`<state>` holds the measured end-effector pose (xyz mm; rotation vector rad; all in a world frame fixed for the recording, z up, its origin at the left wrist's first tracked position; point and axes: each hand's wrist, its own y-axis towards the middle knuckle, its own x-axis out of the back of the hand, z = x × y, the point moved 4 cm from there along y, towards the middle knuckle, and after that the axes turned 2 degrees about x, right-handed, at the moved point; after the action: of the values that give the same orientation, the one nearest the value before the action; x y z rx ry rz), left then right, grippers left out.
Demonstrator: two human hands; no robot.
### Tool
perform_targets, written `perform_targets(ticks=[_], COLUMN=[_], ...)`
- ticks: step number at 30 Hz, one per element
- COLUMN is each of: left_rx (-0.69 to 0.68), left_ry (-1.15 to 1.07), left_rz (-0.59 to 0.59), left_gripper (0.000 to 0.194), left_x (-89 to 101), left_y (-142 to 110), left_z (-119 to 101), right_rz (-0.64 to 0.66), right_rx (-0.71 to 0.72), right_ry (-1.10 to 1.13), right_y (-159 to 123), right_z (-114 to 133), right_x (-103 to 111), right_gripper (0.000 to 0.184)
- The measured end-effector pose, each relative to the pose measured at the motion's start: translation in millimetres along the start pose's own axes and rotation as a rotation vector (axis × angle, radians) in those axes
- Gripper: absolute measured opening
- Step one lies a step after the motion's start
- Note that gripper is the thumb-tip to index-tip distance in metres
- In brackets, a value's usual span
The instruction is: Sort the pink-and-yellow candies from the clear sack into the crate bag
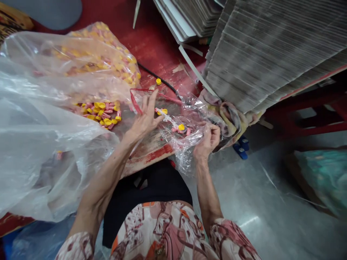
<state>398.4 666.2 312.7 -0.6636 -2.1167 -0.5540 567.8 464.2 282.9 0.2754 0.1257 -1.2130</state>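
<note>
Head view: small clear bag in the right hand, left hand open beside it

Small clear bag (pixel 187 148) lies at the near edge of the worn red table (pixel 159 39), right of the middle, its near part hanging over the edge. Film thin, glossy, heavily crinkled, bright with reflections. Pink speckled bits and a yellow cap (pixel 181 127) show at its left part; whether inside or on top, cannot tell. Whitish crinkled strand (pixel 168 117) runs left from there to a second yellow cap.

Right hand (pixel 207 142): fingers curled closed, gripping the bag's film at its right side. Left hand (pixel 145 121): fingers spread and extended, palm down, just left of the strand. Red strip (pixel 135 101) passes by the fingers; contact unclear.

Far left, a large milky bag (pixel 29 90), loosely draped. Pile of pink pieces with yellow caps (pixel 103 113) shows at its right edge. Right of the small bag, a crumpled, patterned cloth (pixel 230 119).
</note>
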Motion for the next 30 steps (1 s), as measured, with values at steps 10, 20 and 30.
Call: perform_targets(ticks=[10,20,30], left_rx=[0.026,0.045,-0.272], left_ry=[0.164,-0.223,-0.232], left_rz=[0.213,-0.182,0.18], left_gripper=[0.016,0.017,0.028], left_x=[-17.7,32.2,4.6], left_y=[18,-23,-50], left_z=[-1,-53,-108], right_rz=[0.076,0.059,0.005], right_rx=[0.01,0.045,-0.026], right_ry=[-0.068,-0.064,-0.002], right_y=[-1,0,-1], right_z=[-8,-6,-7], right_x=[3,4,5], right_gripper=[0.025,0.024,0.026])
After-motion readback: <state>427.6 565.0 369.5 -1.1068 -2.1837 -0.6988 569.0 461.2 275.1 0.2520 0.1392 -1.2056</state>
